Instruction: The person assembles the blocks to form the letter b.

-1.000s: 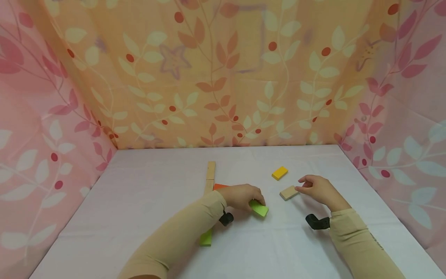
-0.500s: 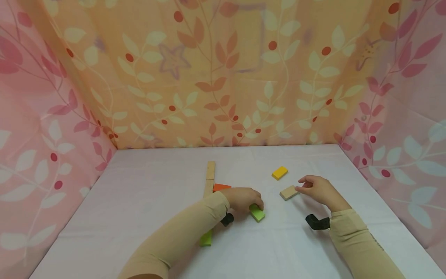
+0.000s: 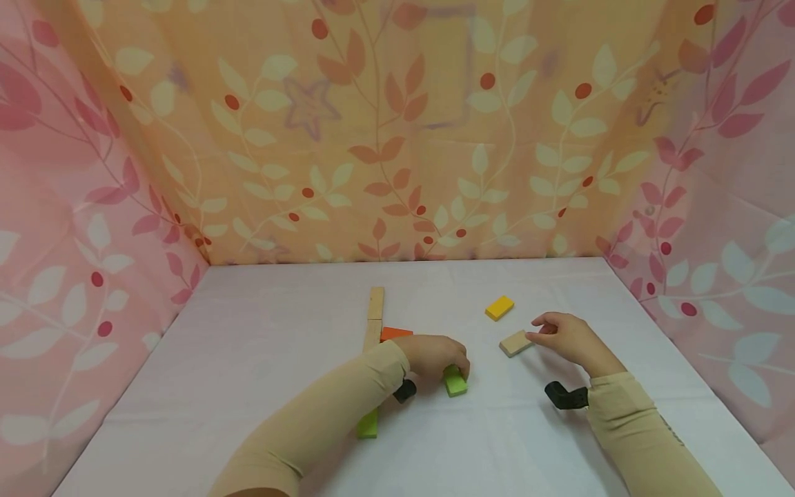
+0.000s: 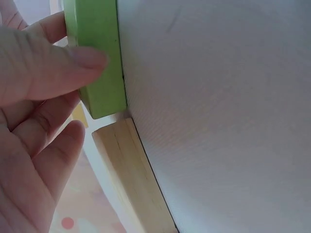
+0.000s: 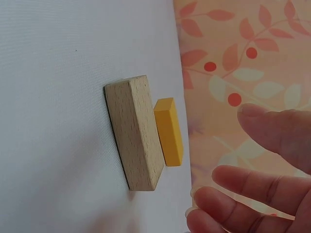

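In the head view my left hand [image 3: 437,353] pinches a light green block [image 3: 455,383] low over the white table. The left wrist view shows the thumb across one face of this green block [image 4: 99,58] and fingers behind it. Close to its end lies a plain wooden block [image 4: 138,179]. My right hand [image 3: 568,338] hovers with loosely bent fingers beside another plain wooden block [image 3: 514,344], its fingertips overlapping that block's corner in the head view. In the right wrist view nothing is between the thumb and fingers, and the wooden block [image 5: 133,136] lies flat.
A yellow block [image 3: 499,308] lies behind the right-hand wooden block. Left of centre, plain wooden blocks [image 3: 377,304] form a line toward a green block [image 3: 368,424], partly hidden by my left sleeve. An orange block [image 3: 395,333] adjoins this line. Patterned cloth [image 3: 397,138] surrounds the table.
My left hand has turned the green block, so its near end swung from pointing right to pointing toward me, and shifted slightly left. My right hand has stayed in place.
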A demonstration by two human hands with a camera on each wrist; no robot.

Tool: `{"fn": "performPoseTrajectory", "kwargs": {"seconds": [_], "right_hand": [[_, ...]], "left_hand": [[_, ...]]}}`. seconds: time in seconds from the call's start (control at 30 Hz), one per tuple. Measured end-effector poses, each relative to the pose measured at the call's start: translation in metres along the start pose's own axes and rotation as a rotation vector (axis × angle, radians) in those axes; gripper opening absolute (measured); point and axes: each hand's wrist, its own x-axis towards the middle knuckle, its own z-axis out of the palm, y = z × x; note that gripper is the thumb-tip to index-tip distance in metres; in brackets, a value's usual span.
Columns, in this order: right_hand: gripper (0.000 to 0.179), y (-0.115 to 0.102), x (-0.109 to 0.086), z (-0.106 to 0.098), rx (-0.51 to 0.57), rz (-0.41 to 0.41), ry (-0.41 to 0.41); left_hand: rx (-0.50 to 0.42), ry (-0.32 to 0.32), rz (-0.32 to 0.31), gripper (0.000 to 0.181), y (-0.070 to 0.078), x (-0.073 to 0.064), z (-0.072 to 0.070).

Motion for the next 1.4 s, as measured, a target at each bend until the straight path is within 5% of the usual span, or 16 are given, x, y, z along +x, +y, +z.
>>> {"fn": "performPoseTrajectory", "kwargs": {"seconds": [0.77,1.4], "right_hand": [[0.049,-0.0018,0.0007,-0.0015,-0.008,-0.01,-0.002],[0.047,0.0011,0.0011,-0.0013,0.012,-0.011,-0.02]], "left_hand": [[-0.065,0.007,-0.019,0.028,-0.0029,-0.0074,-0.0069],[-0.035,0.019,-0.014,0.044,-0.0078,-0.0061,-0.007]]}}
